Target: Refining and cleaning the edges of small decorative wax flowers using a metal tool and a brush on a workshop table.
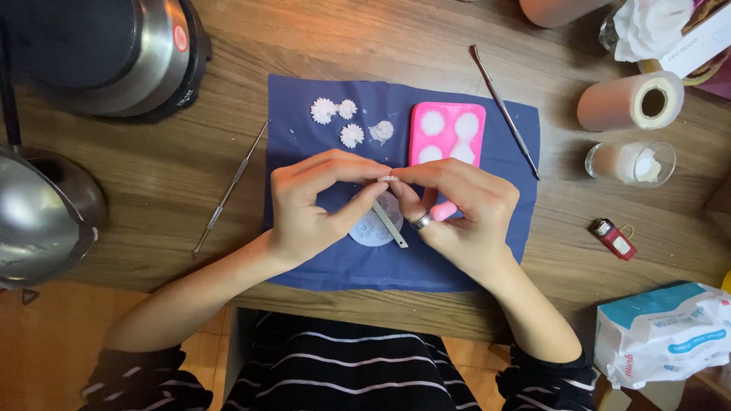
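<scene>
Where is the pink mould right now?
In the head view, the pink mould lies on the blue cloth, upper right part, just beyond the right hand.

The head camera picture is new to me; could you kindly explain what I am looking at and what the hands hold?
The camera sits on the person's head and looks down at a wooden table. The left hand and right hand meet over a blue cloth, pinching a small white piece between the fingertips; a thin metal tool slants below them. On the cloth lie white flowers, a pink mould and a round pale mould. Two metal picks, a tape roll, a glass, a lighter and wipes lie around.
</scene>
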